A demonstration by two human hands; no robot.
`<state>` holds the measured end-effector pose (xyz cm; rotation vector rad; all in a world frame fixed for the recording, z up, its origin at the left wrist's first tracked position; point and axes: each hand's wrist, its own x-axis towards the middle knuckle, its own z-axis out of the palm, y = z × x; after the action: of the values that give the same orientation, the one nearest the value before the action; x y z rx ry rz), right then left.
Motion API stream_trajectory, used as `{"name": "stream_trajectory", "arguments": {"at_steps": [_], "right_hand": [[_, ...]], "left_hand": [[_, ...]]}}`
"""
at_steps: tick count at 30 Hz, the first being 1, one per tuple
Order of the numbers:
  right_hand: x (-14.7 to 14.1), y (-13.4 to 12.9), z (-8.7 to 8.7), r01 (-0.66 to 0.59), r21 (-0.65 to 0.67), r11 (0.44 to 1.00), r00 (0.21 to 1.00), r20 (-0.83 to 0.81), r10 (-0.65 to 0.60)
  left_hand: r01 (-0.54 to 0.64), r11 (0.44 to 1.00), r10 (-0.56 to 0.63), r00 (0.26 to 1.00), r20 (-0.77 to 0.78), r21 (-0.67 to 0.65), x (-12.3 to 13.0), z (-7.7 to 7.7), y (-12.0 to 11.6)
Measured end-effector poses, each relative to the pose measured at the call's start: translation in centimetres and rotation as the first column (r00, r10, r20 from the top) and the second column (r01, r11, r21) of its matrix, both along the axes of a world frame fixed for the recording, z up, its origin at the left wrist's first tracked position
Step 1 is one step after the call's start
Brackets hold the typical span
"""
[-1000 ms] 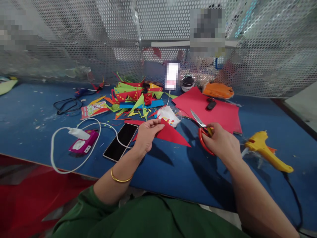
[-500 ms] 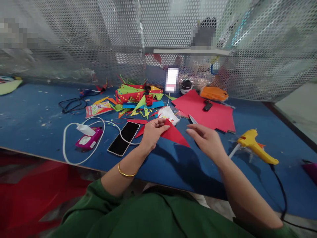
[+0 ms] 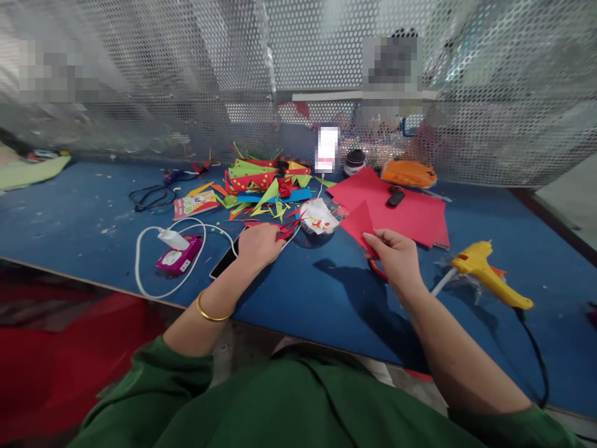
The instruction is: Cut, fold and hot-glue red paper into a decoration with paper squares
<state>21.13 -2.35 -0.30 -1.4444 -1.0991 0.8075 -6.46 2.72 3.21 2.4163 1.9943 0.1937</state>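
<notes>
Head view: the right hand (image 3: 396, 255) pinches a red paper piece (image 3: 357, 221) near its lower end, thumb and fingers closed on it, which seems to leave most of its face free. It is held up over the surface (image 3: 298, 308), near a red looped handle (image 3: 377, 269) (mostly hidden). The left hand (image 3: 259, 244) is above the phone (image 3: 224, 262), beside red scraps (image 3: 290, 228); whether its fingers grip any, I cannot tell.
</notes>
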Motion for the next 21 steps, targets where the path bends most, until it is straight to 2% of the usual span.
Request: {"name": "stream_trajectory", "arguments": {"at_steps": [4, 8, 12, 16, 19, 21], "right_hand": [[-0.2, -0.2, 0.0, -0.012, 0.003, 1.0, 1.0, -0.008, 0.012], [-0.5, -0.5, 0.1, -0.048, 0.002, 0.999, 0.999, 0.009, 0.048], [-0.6, -0.6, -0.1, -0.085, 0.0, 0.996, 0.996, 0.009, 0.085], [-0.8, -0.8, -0.2, -0.104, 0.004, 0.995, 0.994, 0.012, 0.104], [-0.9, -0.8, -0.2, -0.103, 0.008, 0.995, 0.994, 0.023, 0.103], [-1.0, -0.9, -0.2, -0.101, 0.009, 0.995, 0.994, 0.031, 0.101]], "left_hand": [[-0.006, 1.0, 0.006, 0.997, -0.082, -0.005, 0.9, -0.6, 0.4], [-0.042, 0.999, 0.042, 0.99, -0.131, 0.003, 1.1, -0.7, 1.7], [0.023, 0.996, -0.037, 0.984, -0.172, -0.081, 0.6, -0.4, 3.1], [0.067, 0.998, -0.068, 0.983, -0.172, -0.009, 0.0, 1.7, 5.2], [0.089, 0.988, -0.07, 0.987, -0.146, 0.123, -0.6, 3.9, 8.2], [0.127, 0.977, -0.107, 0.987, -0.119, 0.173, -1.1, 4.8, 10.5]]}}
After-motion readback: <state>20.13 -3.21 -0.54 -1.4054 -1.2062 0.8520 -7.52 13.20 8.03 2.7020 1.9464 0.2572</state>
